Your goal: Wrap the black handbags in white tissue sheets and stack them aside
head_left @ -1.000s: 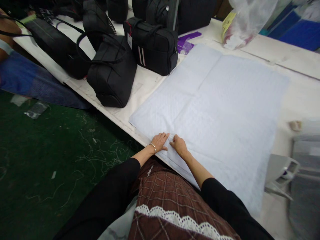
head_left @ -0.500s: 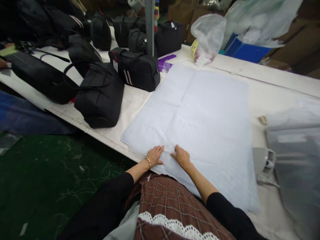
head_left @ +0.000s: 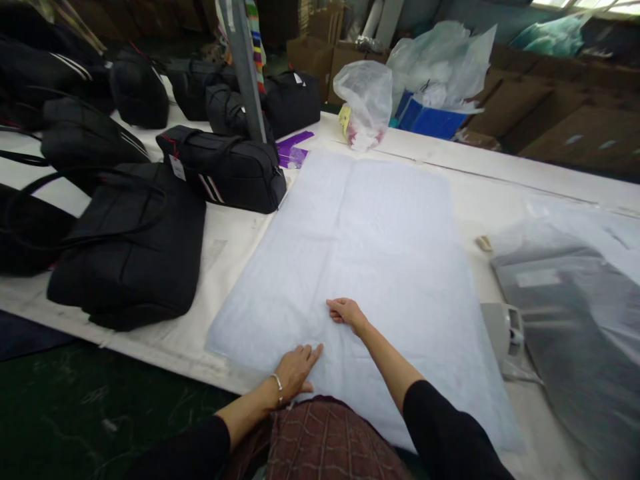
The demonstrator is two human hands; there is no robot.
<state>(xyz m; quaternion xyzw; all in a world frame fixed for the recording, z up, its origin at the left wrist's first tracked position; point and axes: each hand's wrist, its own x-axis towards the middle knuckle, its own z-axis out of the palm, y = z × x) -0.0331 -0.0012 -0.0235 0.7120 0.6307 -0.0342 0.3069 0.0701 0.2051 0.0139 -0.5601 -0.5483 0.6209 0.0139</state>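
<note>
White sheet [head_left: 380,253]: lies flat on the bench [head_left: 505,177], running from the near edge toward the far edge.

Left grip [head_left: 295,369]: palm down, fingers straight and held together, pressed flat on the sheet's near border at the near edge of the bench.

Right grip [head_left: 345,311]: rests on the sheet just beyond the left grip, with its fingers curled. It cannot be told whether they pinch the paper.

Black bag [head_left: 130,257]: on the bench left of the sheet, not touching it.

Grey plastic-wrapped pack [head_left: 575,320]: near the right edge of the bench.
</note>
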